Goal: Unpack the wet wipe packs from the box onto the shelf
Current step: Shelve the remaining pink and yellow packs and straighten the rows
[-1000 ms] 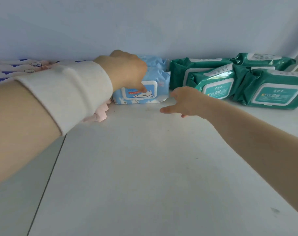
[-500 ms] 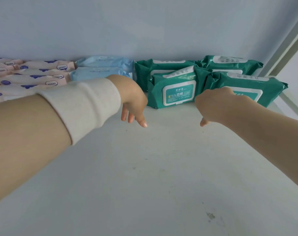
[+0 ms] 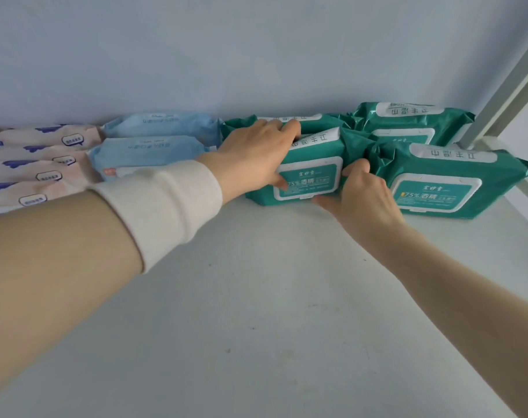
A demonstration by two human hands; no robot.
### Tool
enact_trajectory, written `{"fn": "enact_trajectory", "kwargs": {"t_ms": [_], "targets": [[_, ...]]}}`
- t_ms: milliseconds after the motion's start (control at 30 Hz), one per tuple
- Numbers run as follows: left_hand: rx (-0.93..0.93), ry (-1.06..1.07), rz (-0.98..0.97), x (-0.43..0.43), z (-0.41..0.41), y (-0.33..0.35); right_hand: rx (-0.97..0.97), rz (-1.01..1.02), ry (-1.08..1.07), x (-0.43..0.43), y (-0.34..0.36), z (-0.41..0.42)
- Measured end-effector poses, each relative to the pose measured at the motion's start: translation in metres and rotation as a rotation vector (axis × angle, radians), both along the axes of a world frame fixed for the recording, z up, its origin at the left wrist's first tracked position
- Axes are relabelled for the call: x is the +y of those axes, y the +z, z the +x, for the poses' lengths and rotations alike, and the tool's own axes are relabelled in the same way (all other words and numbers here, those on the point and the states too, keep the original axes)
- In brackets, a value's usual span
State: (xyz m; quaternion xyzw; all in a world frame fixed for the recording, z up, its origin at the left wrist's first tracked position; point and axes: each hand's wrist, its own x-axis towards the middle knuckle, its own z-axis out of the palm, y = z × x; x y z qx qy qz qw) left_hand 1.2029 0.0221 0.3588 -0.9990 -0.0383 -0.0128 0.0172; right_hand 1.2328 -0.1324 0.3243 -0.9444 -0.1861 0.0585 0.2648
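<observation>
At centre frame on the shelf (image 3: 256,297), our left hand (image 3: 256,155) and right hand (image 3: 362,194) clasp the green wipe pack (image 3: 311,176); shoving rightward could crumple the neighbour pack (image 3: 455,188) touching it.

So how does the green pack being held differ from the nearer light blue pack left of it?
The green pack is dark teal with a white-rimmed lid panel facing us; the light blue pack is pale, mostly plain wrapper. The left hand and right hand both grip the green pack; no hand holds the light blue pack. Both sit on the shelf.
</observation>
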Motion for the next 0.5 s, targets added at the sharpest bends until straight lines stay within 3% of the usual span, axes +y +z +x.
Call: {"fn": "enact_trajectory", "kwargs": {"t_ms": [167, 500], "targets": [[-0.129, -0.070, 0.139, 0.020, 0.005, -0.004, -0.051, 0.054, -0.049, 0.018, -0.012, 0.005], [-0.038, -0.020, 0.014, 0.040, 0.013, -0.004, -0.039, 0.174, -0.071, 0.030, -0.028, 0.022]]}}
